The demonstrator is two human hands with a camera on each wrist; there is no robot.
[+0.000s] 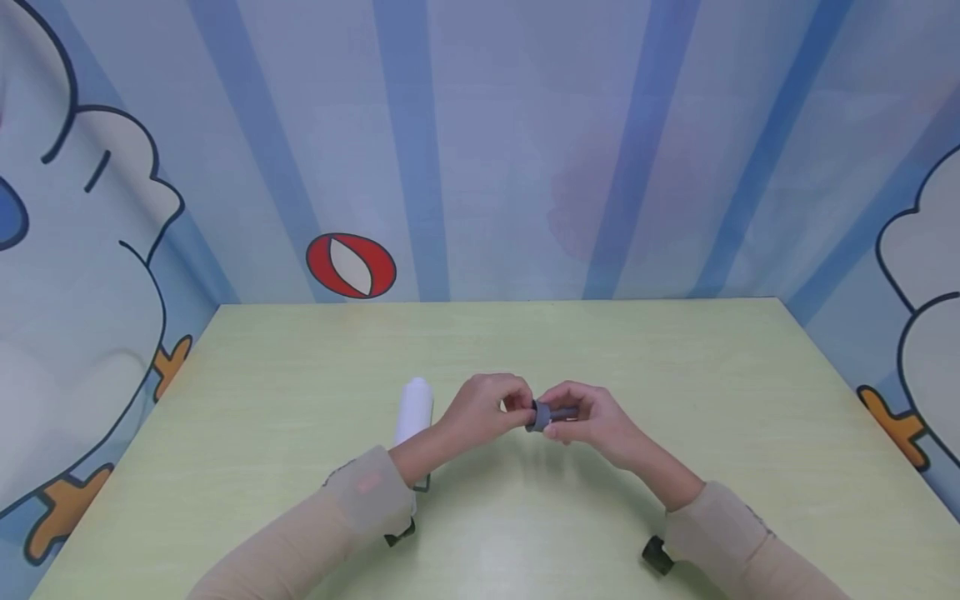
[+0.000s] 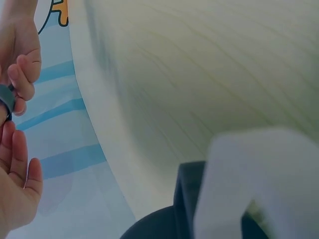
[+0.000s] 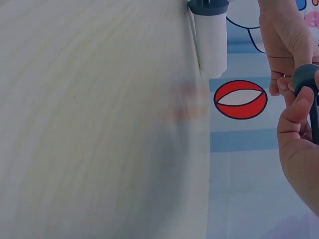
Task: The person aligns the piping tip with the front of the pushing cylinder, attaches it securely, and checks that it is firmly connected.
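Both hands meet above the middle of the table around a grey part [image 1: 540,417] with a round head and a thin stem; its exact kind is unclear. My left hand [image 1: 483,406] pinches the head from the left with thumb and fingers. From the other side, my right hand [image 1: 598,422] holds it, fingers curled around the stem. In the right wrist view, the part's dark round head [image 3: 303,77] is nearest, with its stem pointing down. Beneath the left forearm lies a white cylinder [image 1: 415,408], its near portion hidden; the right wrist view shows its dark collar [image 3: 208,7].
The pale green table [image 1: 637,350] ends at a striped blue wall [image 1: 510,167] behind, with printed side walls. A blurred white shape [image 2: 269,154] and a dark piece [image 2: 188,184] fill the lower right of the left wrist view.
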